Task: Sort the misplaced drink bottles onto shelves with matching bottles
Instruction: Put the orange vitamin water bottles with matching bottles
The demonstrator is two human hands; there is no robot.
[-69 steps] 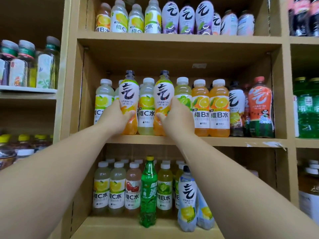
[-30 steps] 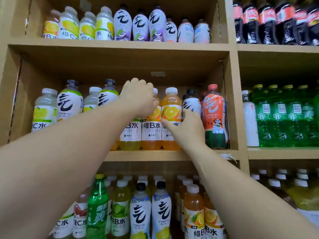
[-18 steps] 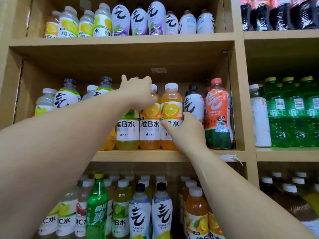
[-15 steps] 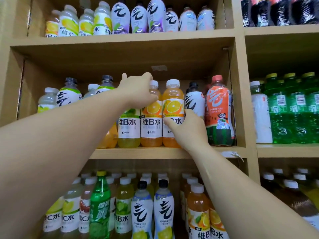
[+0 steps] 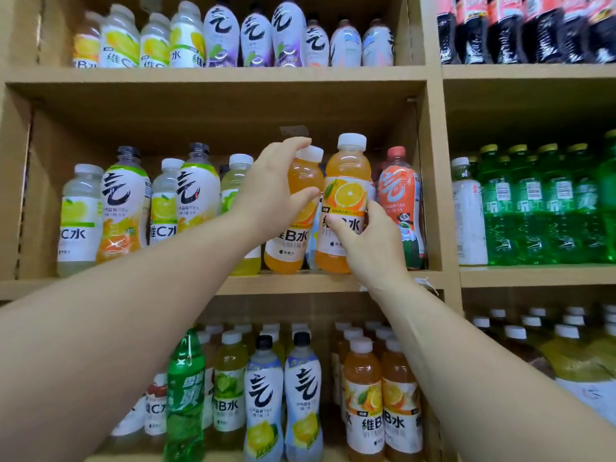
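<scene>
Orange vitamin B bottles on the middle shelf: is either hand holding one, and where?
Both. The left hand grips one orange bottle at its shoulder; the right hand grips the other orange bottle around its label.

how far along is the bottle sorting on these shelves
Early. Nothing looks finished. In hand: left hand and right hand each grip an orange bottle on the middle shelf. Left: a green soda bottle stands among mixed bottles below.
</scene>
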